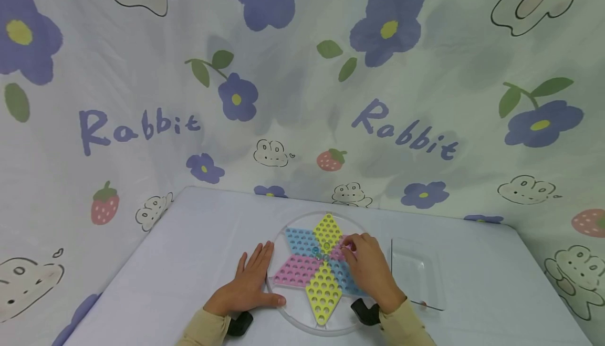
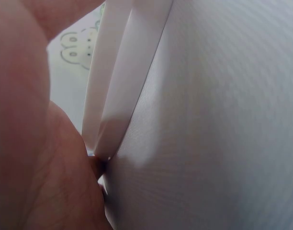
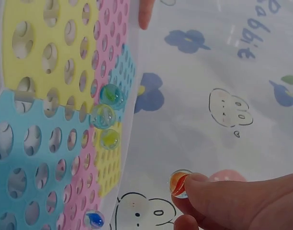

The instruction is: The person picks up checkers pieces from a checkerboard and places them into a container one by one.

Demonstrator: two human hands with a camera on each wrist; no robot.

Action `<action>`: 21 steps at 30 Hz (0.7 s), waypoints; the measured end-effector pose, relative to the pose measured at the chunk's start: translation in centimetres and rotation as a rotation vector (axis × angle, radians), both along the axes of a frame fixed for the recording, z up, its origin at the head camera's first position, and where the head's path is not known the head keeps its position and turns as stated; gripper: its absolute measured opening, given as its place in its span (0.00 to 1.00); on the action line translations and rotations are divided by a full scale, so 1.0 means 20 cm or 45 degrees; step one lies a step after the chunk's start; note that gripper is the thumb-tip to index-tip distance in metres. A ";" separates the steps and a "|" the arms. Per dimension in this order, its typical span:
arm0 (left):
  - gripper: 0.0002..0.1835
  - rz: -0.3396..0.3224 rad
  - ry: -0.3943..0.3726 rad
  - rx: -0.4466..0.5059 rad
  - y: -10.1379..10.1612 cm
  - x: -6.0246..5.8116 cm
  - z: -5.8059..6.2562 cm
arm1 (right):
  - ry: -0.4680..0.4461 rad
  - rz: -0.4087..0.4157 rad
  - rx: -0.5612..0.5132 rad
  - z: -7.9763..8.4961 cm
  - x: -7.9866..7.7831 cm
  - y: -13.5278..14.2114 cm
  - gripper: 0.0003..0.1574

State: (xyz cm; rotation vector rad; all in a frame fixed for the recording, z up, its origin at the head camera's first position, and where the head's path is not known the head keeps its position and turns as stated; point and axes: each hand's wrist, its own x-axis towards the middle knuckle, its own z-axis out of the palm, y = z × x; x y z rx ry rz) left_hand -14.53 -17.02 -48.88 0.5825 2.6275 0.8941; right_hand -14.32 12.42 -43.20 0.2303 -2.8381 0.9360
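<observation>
My right hand (image 1: 371, 264) pinches an orange-streaked marble (image 3: 179, 184) between thumb and finger, apart from the board (image 1: 324, 279) and above its pink arm (image 3: 79, 184), which points toward the right edge of the bench (image 1: 198, 241). The marble is round, so it has no long axis. My left hand (image 1: 248, 285) is farther from it, fingers straight and spread at the board's left rim. Other marbles (image 3: 103, 116) sit near the board's centre; a clear box (image 1: 416, 267) lies to its right.

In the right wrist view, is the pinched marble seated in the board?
No, the right hand pinches the orange-and-red marble between thumb and finger, apart from the board.
</observation>
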 end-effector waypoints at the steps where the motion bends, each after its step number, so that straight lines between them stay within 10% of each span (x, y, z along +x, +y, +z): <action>1: 0.70 0.000 -0.001 0.000 0.00 0.00 0.00 | -0.006 0.001 -0.001 0.00 0.00 0.00 0.08; 21: 0.70 -0.006 0.011 0.001 -0.01 0.00 0.00 | 0.015 -0.010 -0.008 0.05 0.06 0.10 0.07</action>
